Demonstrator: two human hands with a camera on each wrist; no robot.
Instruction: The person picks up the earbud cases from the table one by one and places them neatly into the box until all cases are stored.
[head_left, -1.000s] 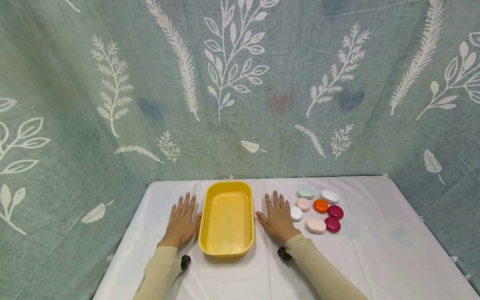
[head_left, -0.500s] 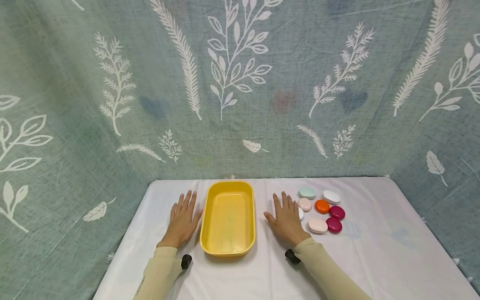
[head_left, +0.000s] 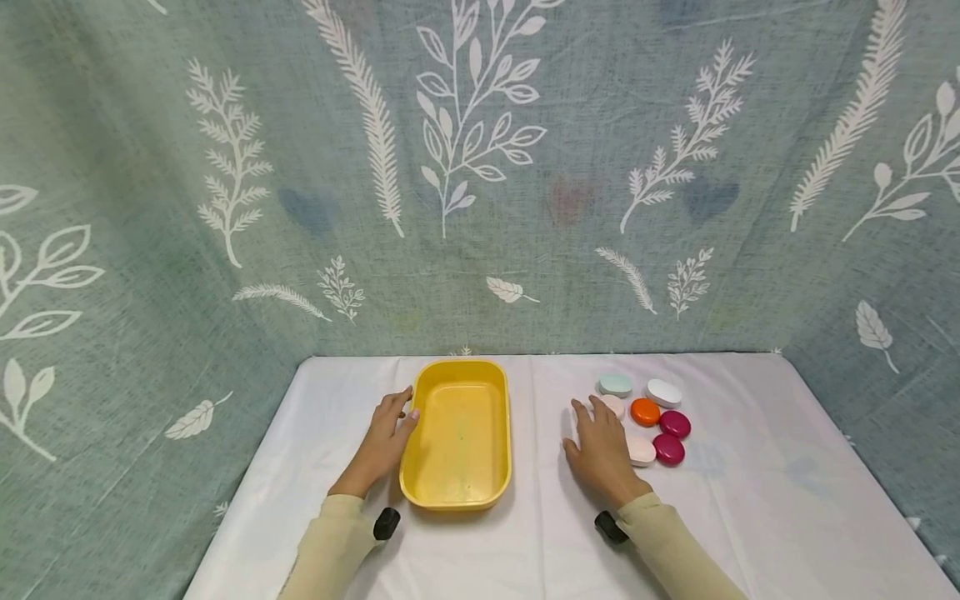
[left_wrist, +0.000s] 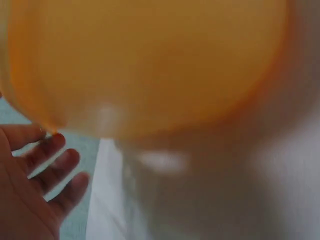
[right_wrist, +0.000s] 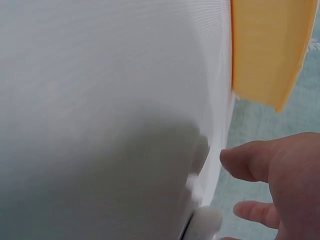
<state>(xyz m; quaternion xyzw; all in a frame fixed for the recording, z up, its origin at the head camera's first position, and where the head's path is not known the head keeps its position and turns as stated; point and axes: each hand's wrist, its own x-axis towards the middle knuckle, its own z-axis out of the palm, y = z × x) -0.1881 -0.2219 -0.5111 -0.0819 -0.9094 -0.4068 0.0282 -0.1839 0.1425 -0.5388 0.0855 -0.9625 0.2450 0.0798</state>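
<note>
A yellow plastic tub [head_left: 461, 433] stands on the white-covered table, and its wall [left_wrist: 150, 75] fills the upper left wrist view. At its left rim is my left hand [head_left: 381, 446], fingers spread and slightly bent, thumb overlapping the rim. To the tub's right, my right hand [head_left: 602, 454] has bent, parted fingers above the near side of a group of soap bars. It partly covers a round pale pink soap [head_left: 613, 406] and an oval pale pink soap [head_left: 641, 452]. A white soap [right_wrist: 205, 222] shows below the fingers in the right wrist view.
Beyond the right hand lie a mint green soap [head_left: 615, 384], a white oval soap [head_left: 663, 392], an orange soap [head_left: 645, 412] and two dark red soaps [head_left: 675, 424]. A leaf-patterned green curtain [head_left: 465, 275] encloses the table [head_left: 765, 500] at the back and sides.
My left hand has lifted from lying flat and moved right to the tub's rim. The right hand has shifted right over the nearest soaps, its fingers now bent. The tub has stayed put.
</note>
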